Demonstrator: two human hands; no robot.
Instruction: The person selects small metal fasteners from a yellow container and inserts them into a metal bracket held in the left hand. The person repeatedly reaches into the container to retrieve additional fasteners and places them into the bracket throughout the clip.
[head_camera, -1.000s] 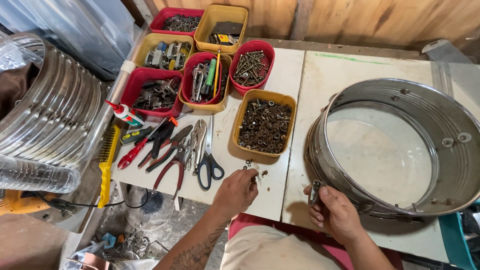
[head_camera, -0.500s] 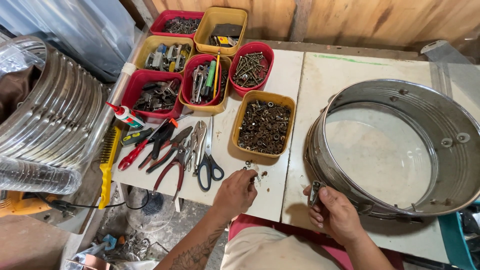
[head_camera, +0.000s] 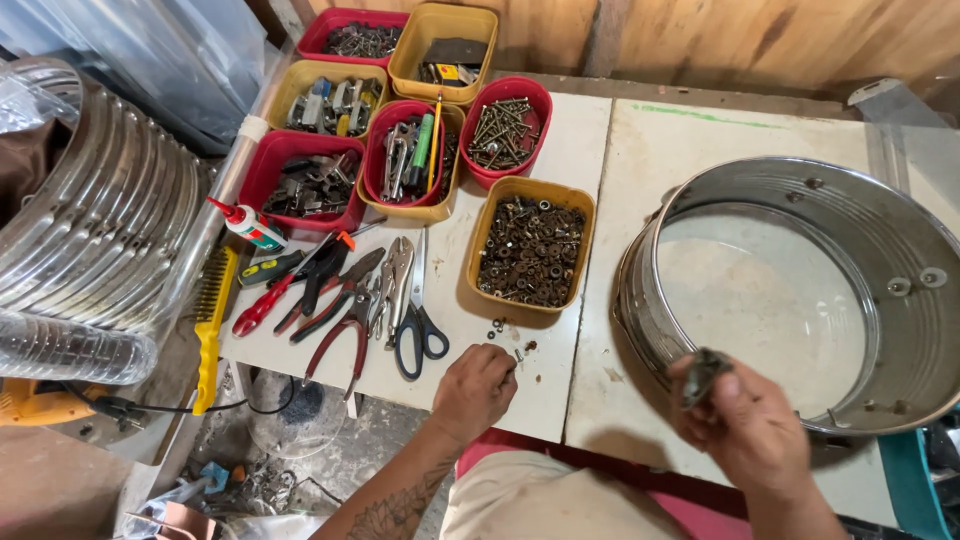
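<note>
My right hand (head_camera: 745, 425) has lifted off the steel ring (head_camera: 905, 250), fingers clamped on a small dark metal piece (head_camera: 703, 372), while my left hand (head_camera: 478, 390) pinches at loose nuts (head_camera: 500, 328) just beyond its fingertips.
</note>
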